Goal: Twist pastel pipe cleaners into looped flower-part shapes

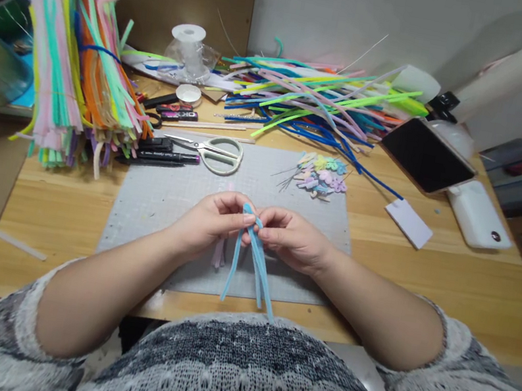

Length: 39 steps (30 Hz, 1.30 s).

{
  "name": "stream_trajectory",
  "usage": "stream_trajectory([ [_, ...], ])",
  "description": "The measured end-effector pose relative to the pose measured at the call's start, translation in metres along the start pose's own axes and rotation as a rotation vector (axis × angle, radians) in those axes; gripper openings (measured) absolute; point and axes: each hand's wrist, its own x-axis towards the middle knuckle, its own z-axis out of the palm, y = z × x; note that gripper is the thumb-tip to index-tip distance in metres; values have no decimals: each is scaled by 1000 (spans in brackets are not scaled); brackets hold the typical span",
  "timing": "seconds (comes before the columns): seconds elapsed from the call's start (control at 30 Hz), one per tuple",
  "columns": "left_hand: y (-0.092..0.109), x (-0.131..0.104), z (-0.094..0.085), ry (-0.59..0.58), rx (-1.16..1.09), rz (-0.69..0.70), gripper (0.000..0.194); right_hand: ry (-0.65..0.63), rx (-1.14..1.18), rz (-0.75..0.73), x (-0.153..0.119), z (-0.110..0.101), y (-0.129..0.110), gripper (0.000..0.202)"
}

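Observation:
Several light blue pipe cleaners (258,274) are pinched at their upper ends between both my hands, above the cutting mat (159,205). My left hand (217,220) grips the bent top of them with thumb and forefinger. Close against it, my right hand (290,235) pinches the same strands from the other side. Their loose ends hang down toward my sweater. Below my left hand lies a pale pink pipe cleaner piece (218,254), partly hidden. Beyond my hands are scissors (221,155) and a small pile of pastel pipe cleaner flowers (327,174) with wire stems.
Bundled pipe cleaners (57,68) stand at the left; loose ones (307,96) are heaped at the back. A wire spool (187,43) and markers (167,157) are at back left. Toward the right are a phone (428,155), a white case (480,215) and a white card (408,223).

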Motion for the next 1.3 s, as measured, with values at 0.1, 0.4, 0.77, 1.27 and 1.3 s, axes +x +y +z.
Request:
stream_trajectory([
  [0.1,-1,0,1,-9,-37,12,20,-1,-7,-23,0,0,1,19],
  [0.4,-6,1,4,-26,-131,10,18,-21,-20,-94,1,0,3,15],
  [0.77,-6,2,2,-28,-108,21,18,-9,-17,-130,1,3,5,12],
  [1.27,1,4,-8,151,161,251,17,-20,37,106,-2,9,4,24],
  [1.3,1,3,-7,165,170,262,17,8,44,85,-2,10,5,23],
])
